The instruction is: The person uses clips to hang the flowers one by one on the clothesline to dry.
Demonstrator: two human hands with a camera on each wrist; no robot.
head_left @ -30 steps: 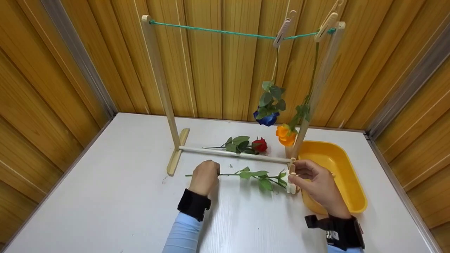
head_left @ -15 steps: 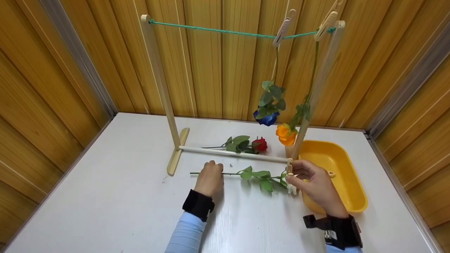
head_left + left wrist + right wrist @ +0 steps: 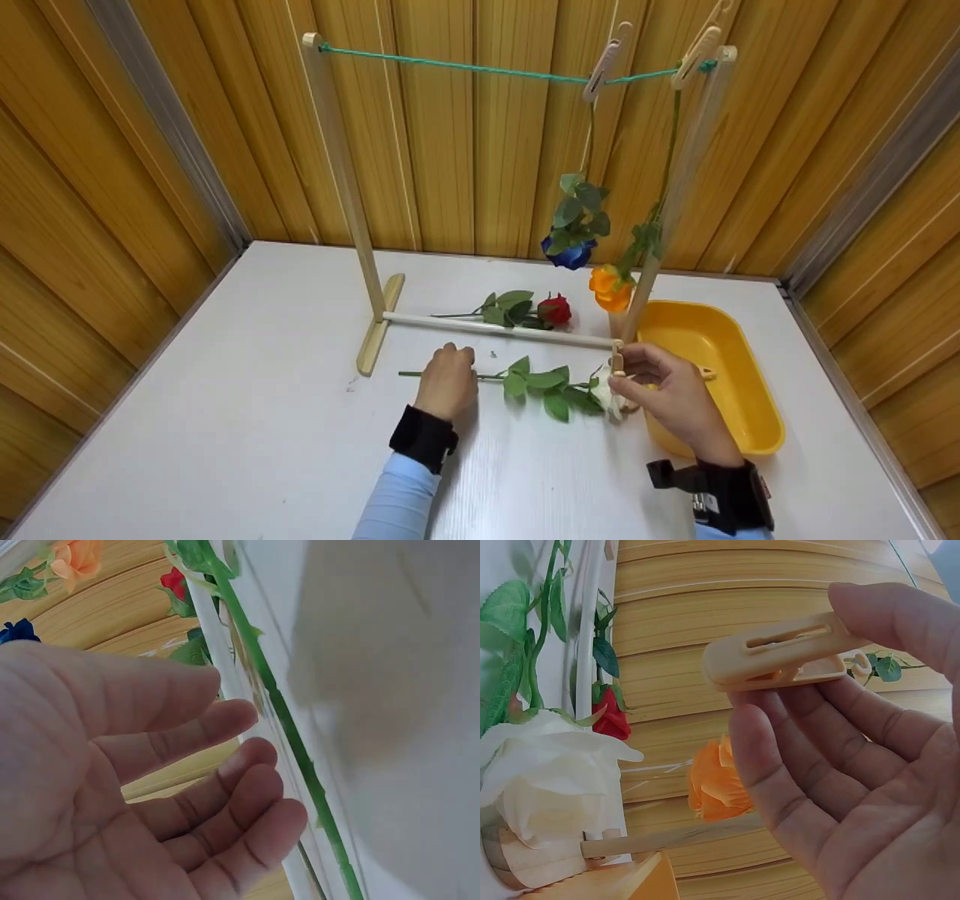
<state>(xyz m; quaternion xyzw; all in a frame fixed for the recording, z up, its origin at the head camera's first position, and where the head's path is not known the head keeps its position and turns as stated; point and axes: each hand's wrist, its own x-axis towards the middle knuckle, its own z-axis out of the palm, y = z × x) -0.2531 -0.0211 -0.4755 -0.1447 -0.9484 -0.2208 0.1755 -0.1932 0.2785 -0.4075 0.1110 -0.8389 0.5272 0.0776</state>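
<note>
A white rose with a green stem and leaves lies on the white table. My left hand is over the stem; in the left wrist view its loosely bent fingers appear apart from the stem. Just above the white bloom, my right hand pinches a beige clothespin between thumb and fingers. Behind the rack's bottom bar lies a red rose. A blue rose and an orange rose hang head down, each held by a clothespin on the cord.
A wooden rack stands across the table with a green cord strung between its posts. Close behind my right hand is a yellow basin with a clothespin in it. Wood-patterned walls enclose the back and sides.
My left hand has shifted slightly right along the stem, and its fingers have loosened. The white rose has turned, its bloom now a little farther left. My right hand with the clothespin has barely moved.
</note>
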